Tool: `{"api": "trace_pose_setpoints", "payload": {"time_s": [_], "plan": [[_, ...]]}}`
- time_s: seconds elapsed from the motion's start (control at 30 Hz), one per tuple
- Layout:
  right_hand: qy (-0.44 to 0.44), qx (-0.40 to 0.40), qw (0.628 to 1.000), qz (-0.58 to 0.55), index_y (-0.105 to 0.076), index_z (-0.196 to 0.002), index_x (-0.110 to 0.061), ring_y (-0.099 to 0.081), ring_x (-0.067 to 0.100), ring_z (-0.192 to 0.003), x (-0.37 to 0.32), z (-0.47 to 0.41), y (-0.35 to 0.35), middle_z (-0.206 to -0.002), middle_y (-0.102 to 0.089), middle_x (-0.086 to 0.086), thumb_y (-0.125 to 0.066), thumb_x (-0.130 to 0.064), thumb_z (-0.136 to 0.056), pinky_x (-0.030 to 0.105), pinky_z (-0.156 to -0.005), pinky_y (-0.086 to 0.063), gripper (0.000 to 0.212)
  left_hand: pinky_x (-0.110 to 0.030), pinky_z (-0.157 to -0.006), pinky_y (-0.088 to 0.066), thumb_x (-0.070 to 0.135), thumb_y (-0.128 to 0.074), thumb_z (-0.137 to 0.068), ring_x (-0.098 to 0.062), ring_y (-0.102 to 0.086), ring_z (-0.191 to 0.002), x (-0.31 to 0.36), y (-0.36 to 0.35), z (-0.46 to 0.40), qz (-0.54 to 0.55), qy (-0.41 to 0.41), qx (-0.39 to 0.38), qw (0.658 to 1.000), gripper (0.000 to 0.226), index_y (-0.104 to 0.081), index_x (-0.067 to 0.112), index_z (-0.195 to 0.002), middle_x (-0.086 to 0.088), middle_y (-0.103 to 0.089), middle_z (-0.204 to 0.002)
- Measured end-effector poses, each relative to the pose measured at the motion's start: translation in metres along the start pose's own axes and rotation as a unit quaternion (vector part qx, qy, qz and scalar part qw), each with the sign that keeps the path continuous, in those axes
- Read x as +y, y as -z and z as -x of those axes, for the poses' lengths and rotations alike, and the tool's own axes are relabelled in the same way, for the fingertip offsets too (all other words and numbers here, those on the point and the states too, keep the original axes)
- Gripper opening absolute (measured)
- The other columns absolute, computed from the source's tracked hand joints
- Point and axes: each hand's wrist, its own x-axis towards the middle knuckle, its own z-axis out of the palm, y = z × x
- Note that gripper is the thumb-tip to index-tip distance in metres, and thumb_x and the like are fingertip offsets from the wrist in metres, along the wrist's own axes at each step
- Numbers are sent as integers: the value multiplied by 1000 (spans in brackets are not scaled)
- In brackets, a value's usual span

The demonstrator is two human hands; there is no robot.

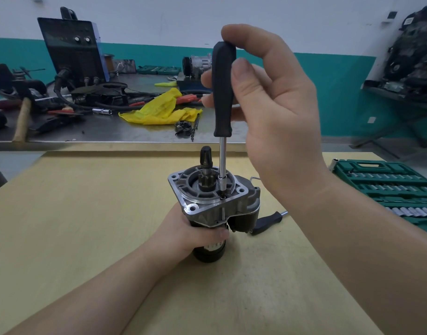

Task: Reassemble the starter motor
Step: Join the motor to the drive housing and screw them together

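Note:
The starter motor (215,204) stands upright on the wooden table (86,213), its grey flanged nose housing on top and its pinion gear in the middle. My left hand (190,230) grips its black body from the left. My right hand (268,97) holds the black handle of a nut driver (223,93) between thumb and fingers. The driver stands upright, its steel shaft and socket tip set on a screw (222,196) in the housing's face. A black cap tops the motor's shaft.
A second black-handled driver (268,221) lies right of the motor. An open green socket set (389,189) sits at the table's right edge. Behind is a steel bench (111,131) with a yellow rag (161,110), a welder (74,49), cables, a hammer and tools.

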Motion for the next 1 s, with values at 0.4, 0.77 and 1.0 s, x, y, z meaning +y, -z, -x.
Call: {"api": "trace_pose_setpoints", "payload": {"time_s": [0.4,0.77,1.0], "plan": [[-39,-16,999,-35,-60,-133,-18,-74,36,-83,-3,-2,0,-107,-70,20,-43,-8,-112,49,-73,-65,29,-14,-89,-57,30,-89,-72,-6,-73,-117,-2,2,0,0,9,-2,1000,59,-74,51,-125,15,-77,-127],[-28,-1,1000,-11,-63,-134,-17,-65,32,-81,-2,-3,-3,-91,-60,5,-61,-10,-106,51,-69,-65,29,-14,-86,-58,31,-88,-68,-4,-75,-113,1,-1,0,4,11,2,1000,55,-77,54,-117,17,-79,-122],[-36,-4,999,-26,-62,-131,-19,-77,32,-79,-4,-2,-2,-109,-69,26,-52,-10,-110,60,-72,-63,25,-19,-88,-60,31,-88,-69,-9,-75,-114,1,0,0,5,12,4,1000,55,-77,50,-119,13,-79,-122]]}}
